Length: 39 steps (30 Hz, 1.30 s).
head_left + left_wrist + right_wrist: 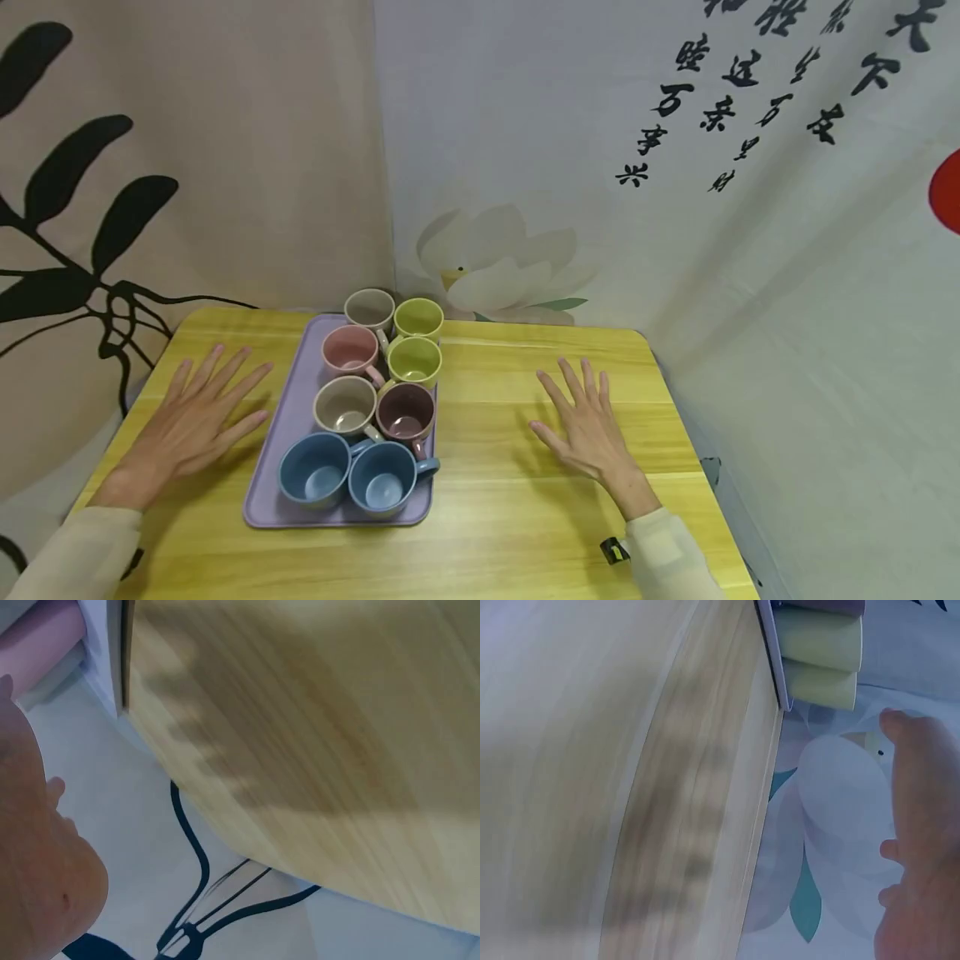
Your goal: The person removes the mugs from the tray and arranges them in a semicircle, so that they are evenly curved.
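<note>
Fingers spread and holding nothing, my left hand [197, 418] hovers over the table just left of a lilac tray [288, 442]. My right hand [591, 429], also spread, is over the table's right part, casting a shadow below it. On the tray stand two blue mugs [315, 471] in front, then a beige mug [345, 406] beside a dark maroon mug [406, 412]. Behind them are a pink mug [350, 351], two yellow-green mugs [415, 362] and a grey mug [370, 309] at the far end. Several handles point toward the lower right.
The wooden table [517, 517] has rounded far corners. Behind it hangs a cloth [510, 167] with a printed flower and black characters; a printed black plant [67, 175] is at the left. In the right wrist view, the tray's edge [774, 656] lies near the table's far edge.
</note>
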### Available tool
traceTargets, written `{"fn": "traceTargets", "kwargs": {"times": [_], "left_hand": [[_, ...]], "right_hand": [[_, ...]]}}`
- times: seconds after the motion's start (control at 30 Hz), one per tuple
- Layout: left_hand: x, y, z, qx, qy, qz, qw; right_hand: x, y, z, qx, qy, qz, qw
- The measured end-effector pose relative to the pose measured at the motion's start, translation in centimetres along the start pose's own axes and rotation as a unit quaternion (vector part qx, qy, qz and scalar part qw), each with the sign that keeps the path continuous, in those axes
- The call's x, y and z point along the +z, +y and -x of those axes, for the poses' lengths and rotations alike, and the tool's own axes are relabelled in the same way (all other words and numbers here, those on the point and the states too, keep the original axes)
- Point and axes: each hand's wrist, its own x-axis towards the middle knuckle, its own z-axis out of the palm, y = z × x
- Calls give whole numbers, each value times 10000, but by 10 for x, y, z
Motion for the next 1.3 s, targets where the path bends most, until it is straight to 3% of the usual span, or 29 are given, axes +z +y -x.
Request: {"fn": "traceTargets", "kwargs": {"times": [0.23,0.67,1.07,1.3], "left_hand": [[9,4,3,43,-107,216,9997],[20,15,1,-234,-590,391,9972],[27,15,-8,-529,-1083,957,9881],[31,8,-10,-636,-1260,961,9853]], "right_hand": [[0,-20,-2,-192,46,-386,9991],[5,-61,1,-671,134,-1080,9918],[11,-93,8,-819,-286,-1995,9760],[17,-108,10,-965,-462,-2259,9683]]}}
